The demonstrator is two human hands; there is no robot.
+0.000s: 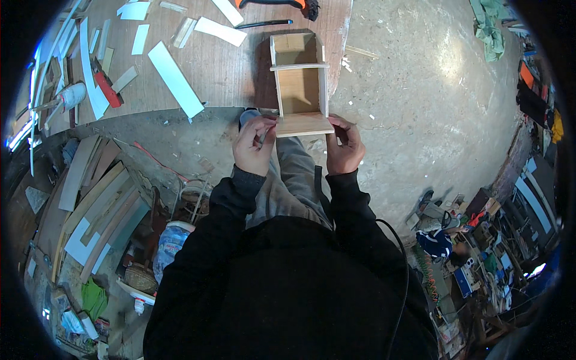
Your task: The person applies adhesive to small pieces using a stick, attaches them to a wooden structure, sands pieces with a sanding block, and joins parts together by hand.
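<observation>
A small open wooden box [300, 90] with a crosswise divider lies at the table's right part, its near end reaching past the front edge. Across that near end is a flat wooden panel [305, 125]. My left hand [255, 145] pinches the panel's left end between thumb and fingers. At the opposite end, my right hand [346, 147] grips the right corner with its fingers curled. Whether the panel is fixed to the box or only held against it, I cannot tell.
White-faced strips [176, 79], a black pen [264, 24], orange-handled pliers [273, 3], a red tool [108, 90] and a glue bottle [72, 95] lie on the table [222, 78]. Boards [105, 210] lean at left. Another person [437, 243] is at far right, among clutter.
</observation>
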